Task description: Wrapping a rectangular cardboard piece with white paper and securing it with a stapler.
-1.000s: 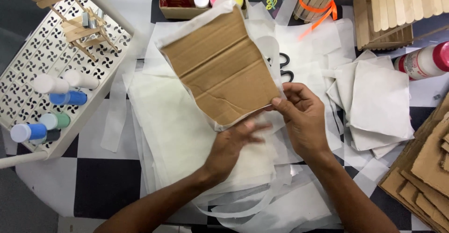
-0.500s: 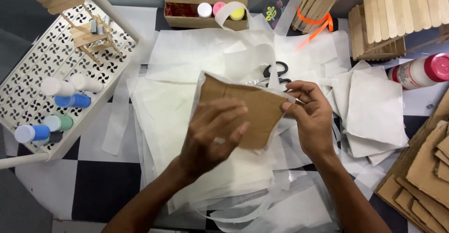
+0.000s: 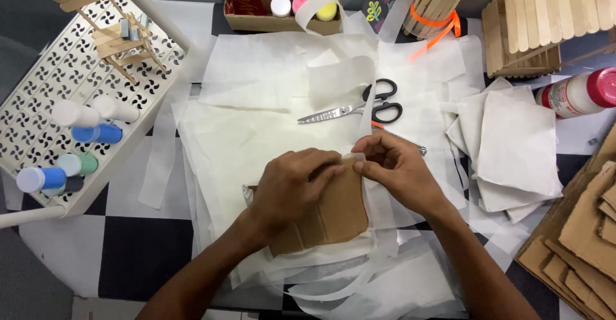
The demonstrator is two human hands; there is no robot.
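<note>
1. Head view: I see the left hand [image 3: 292, 188] lying flat, fingers together, on a brown cardboard piece [image 3: 330, 220]; I judge it is pressed there to keep the board from sliding on the stack of white fabric sheets [image 3: 256, 121]
2. The right hand [image 3: 391, 169] sits at the cardboard's upper right corner, thumb and fingertips pinched shut on a white fabric edge [image 3: 356, 159], apparently folding it over the board
3. The cardboard lies under the left palm, its lower half showing below the knuckles, and touches the right fingertips at that corner
4. Scissors [image 3: 359, 108] rest just above the cardboard, blades closed, well apart from both hands
5. Left of the cardboard stands a white perforated tray [image 3: 38, 111] holding small paint bottles [image 3: 96, 134]; to its right lie folded white fabric pieces [image 3: 513, 147]
</note>
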